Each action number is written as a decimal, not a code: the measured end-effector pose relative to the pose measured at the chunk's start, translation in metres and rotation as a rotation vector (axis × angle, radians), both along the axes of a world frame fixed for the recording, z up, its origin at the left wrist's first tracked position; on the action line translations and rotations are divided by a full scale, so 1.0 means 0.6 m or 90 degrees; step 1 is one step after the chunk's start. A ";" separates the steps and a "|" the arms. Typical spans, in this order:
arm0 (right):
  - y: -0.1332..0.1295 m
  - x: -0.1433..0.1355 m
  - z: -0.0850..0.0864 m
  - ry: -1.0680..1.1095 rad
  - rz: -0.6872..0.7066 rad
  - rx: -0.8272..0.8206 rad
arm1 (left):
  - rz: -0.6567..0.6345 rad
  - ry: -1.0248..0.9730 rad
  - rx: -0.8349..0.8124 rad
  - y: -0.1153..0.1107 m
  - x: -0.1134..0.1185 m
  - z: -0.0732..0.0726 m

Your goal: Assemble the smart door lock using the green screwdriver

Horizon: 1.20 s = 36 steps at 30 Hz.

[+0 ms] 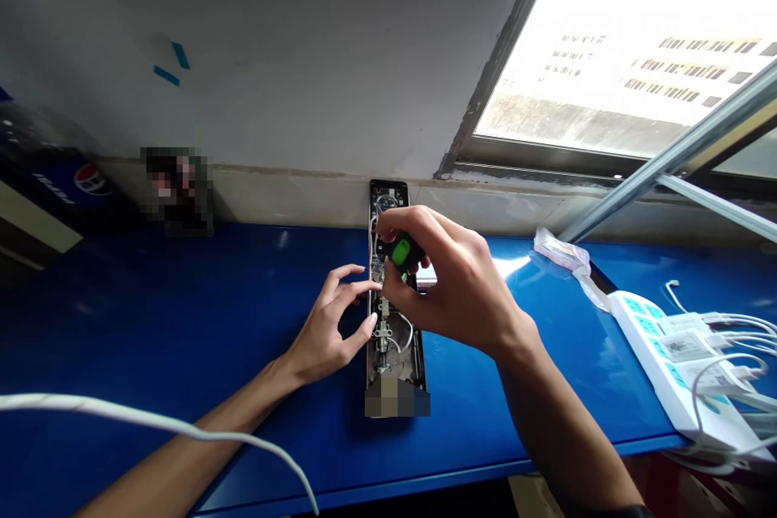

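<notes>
A long, narrow black housing (pixel 418 364) lies open on the blue table, its far end near the wall. Inside it show circuit boards, white wires and a metal mechanism (pixel 382 332). My right hand (pixel 446 275) is closed round a black and green screwdriver handle (pixel 401 251) above the middle of the housing; the tool's tip is hidden. My left hand (pixel 340 316) rests at the housing's left side, thumb and fingers apart, the fingertips at its edge and over the inner parts.
On the right stands a white power strip (pixel 668 364) with several plugs and cables. A clear plastic packet (pixel 562 251) lies behind it. A white cable (pixel 182 425) crosses the lower left, in front of my left forearm. Metal bars (pixel 668 154) slant before the window.
</notes>
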State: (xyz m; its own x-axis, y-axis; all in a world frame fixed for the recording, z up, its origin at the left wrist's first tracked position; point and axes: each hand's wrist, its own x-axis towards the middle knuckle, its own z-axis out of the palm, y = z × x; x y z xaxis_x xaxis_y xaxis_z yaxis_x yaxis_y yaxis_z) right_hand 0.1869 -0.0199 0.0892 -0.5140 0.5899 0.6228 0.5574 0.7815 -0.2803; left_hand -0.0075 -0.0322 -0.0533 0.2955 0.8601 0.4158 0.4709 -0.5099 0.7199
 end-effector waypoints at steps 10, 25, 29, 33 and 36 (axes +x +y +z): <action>-0.015 0.013 0.017 0.075 0.000 0.047 | 0.038 -0.050 0.112 0.011 0.001 -0.007; 0.002 0.142 0.066 -0.244 -0.091 -0.149 | -0.204 0.110 0.224 0.029 0.055 0.081; 0.004 0.167 0.068 -0.312 -0.131 -0.233 | -0.280 0.298 0.229 0.058 0.108 0.110; -0.002 0.187 0.072 -0.336 -0.167 -0.272 | -0.336 0.467 0.219 0.083 0.166 0.111; -0.006 0.201 0.075 -0.332 -0.180 -0.286 | -0.369 0.530 0.206 0.097 0.201 0.098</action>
State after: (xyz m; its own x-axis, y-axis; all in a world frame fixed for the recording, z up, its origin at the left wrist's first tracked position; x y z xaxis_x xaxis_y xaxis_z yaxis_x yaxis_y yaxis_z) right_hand 0.3076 -0.0235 0.1339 -0.4682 0.8836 0.0073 0.8681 0.4615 -0.1830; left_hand 0.1134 0.0259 0.0055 0.9212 0.3810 0.0783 0.3758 -0.9238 0.0734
